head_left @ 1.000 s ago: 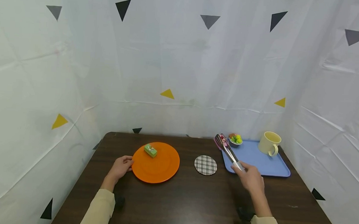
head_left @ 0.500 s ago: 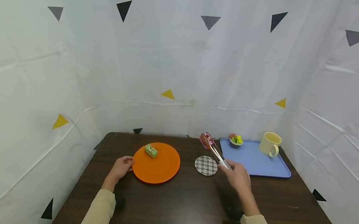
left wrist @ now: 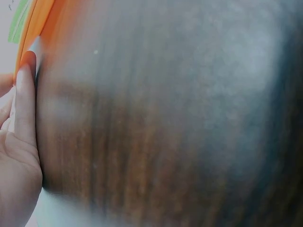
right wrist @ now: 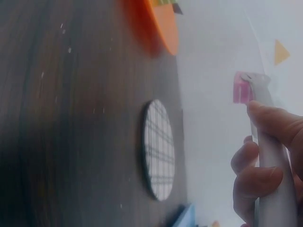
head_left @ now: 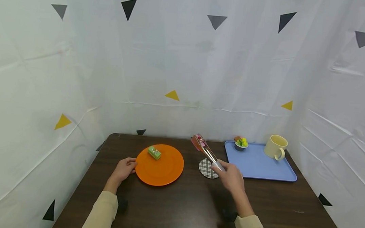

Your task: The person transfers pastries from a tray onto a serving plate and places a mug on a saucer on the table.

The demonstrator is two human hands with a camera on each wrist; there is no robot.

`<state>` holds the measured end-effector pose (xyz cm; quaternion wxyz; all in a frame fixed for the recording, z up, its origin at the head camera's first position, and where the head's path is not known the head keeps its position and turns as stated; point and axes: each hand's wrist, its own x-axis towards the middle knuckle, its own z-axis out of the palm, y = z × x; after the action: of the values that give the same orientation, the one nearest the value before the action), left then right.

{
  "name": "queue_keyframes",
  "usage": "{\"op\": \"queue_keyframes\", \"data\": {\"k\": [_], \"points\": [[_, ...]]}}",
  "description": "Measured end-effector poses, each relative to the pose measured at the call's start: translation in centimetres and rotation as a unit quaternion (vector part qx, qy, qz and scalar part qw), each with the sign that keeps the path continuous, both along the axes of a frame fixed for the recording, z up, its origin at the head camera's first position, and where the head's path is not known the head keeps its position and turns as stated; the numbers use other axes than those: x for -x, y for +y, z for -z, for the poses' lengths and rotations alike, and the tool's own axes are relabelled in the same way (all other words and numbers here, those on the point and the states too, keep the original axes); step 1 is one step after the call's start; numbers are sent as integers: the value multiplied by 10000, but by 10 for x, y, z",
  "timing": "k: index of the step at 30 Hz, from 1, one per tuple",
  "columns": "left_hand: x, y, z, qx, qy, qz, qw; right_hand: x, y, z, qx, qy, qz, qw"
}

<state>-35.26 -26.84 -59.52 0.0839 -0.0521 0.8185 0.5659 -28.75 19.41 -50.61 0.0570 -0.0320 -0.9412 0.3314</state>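
Left hand (head_left: 123,168) clamped on orange plate (head_left: 161,174), right hand (head_left: 232,177) round tongs (head_left: 210,154), pink block (right wrist: 242,90) at their far end.

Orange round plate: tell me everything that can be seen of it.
The round orange plate is smooth and slightly glossy, perhaps plastic. It lies on the dark brown wood-grained table, left of centre in the head view. The person's left hand holds its left edge, and a small green rectangular block sits on it toward the far rim.
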Motion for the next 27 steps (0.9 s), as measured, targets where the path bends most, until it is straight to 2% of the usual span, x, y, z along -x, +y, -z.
{"op": "queue_keyframes", "data": {"k": [10, 19, 27], "points": [[0, 1, 0, 47, 32, -7, 10000, 8, -27, 10, -100, -31, -148, 9998], [-5, 4, -11, 37, 69, -3, 10000, 13, -52, 18, -145, 6, -326, 9994], [-4, 3, -5, 6, 10, -92, 10000, 18, -68, 31, -253, -125, -415, 9987]]}}
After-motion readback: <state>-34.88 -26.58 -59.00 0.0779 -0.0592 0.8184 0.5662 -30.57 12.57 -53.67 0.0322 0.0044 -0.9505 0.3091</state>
